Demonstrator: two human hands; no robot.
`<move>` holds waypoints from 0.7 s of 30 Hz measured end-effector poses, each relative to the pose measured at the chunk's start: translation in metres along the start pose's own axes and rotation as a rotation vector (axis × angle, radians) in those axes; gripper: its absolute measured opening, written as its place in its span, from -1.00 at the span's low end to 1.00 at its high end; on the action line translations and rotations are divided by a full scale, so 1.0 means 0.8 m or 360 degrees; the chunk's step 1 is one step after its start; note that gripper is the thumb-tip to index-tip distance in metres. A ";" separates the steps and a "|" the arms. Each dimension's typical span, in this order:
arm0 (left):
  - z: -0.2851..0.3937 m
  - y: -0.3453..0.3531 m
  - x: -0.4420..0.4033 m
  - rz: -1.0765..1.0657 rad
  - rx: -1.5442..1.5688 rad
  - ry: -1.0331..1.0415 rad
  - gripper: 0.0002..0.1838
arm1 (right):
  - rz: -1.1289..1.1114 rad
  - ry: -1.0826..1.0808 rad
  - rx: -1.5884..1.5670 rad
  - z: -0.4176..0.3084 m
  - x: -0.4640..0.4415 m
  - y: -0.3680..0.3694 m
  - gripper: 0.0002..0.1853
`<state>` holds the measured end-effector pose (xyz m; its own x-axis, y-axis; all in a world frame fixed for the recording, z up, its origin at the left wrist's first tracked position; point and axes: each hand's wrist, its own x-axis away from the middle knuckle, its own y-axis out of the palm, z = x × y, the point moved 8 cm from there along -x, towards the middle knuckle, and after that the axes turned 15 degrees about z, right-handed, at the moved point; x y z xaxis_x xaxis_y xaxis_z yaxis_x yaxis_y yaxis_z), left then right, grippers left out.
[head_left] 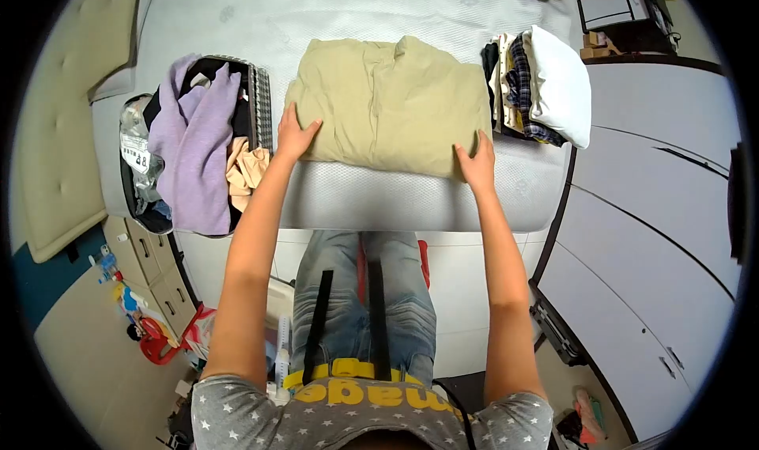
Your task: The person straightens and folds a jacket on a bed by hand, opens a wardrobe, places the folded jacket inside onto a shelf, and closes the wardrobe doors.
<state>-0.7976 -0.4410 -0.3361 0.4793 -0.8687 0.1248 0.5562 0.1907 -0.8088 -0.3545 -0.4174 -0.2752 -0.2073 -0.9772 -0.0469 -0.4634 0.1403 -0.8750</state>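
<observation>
A khaki-green jacket (387,102), folded into a wide rectangle, lies flat on the bed in front of me. My left hand (296,136) rests at its lower left corner, thumb spread over the cloth and fingers along the side edge. At the lower right corner is my right hand (478,164), with thumb and fingers apart against the fabric. Both hands touch the jacket without visibly gripping it.
An open suitcase (259,106) on the left holds a lilac knit garment (190,145), beige cloth (247,168) and a clear plastic bag (141,165). Folded clothes (518,86) stand beside a white pillow-like bundle (560,86) on the right. The mattress (379,201) ends before my legs.
</observation>
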 end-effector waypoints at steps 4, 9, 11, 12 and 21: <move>-0.078 0.043 -0.022 0.0087 -0.0004 -0.0420 -0.03 | 0.0127 0.0277 0.0132 0.050 -0.012 0.029 -0.27; -0.034 0.002 -0.030 0.0367 -0.0183 -0.0196 -0.52 | 0.0185 0.0593 -0.0037 0.110 -0.013 0.056 -0.55; -0.040 -0.038 -0.050 0.0552 -0.0223 -0.0217 -0.48 | 0.0489 0.0412 -0.0152 0.074 -0.037 0.006 -0.65; -0.019 -0.069 -0.057 0.0582 -0.0074 -0.0216 -0.49 | 0.0484 0.0412 -0.0145 0.072 -0.048 0.002 -0.65; -0.062 0.033 -0.092 0.0320 -0.0383 -0.0553 -0.40 | -0.0026 0.0707 0.0690 0.092 -0.065 0.075 -0.51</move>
<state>-0.8520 -0.3942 -0.3947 0.7831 -0.6132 0.1037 0.2756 0.1926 -0.9418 -0.3083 -0.3702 -0.3607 -0.5854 -0.8056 0.0914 -0.0965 -0.0427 -0.9944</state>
